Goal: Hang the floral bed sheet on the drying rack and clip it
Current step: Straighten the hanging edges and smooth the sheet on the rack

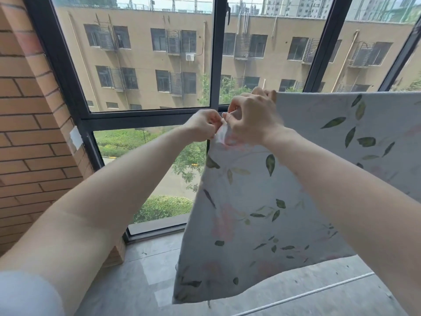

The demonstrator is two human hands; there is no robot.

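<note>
The floral bed sheet (262,201), pale blue-grey with green leaves and faint pink flowers, hangs over a bar at the right, which the cloth hides. Its top edge runs from my hands to the right frame edge. My left hand (202,125) pinches the sheet's upper left corner with curled fingers. My right hand (252,119) grips the same corner from the right, fingers curled over the top edge. Something pale and translucent shows between the two hands; I cannot tell whether it is a clip or cloth.
A large dark-framed window (214,65) stands right behind the sheet. A brick wall (29,133) closes the left side. Below is a grey tiled floor (141,281). A thin white line (307,293) crosses the lower right.
</note>
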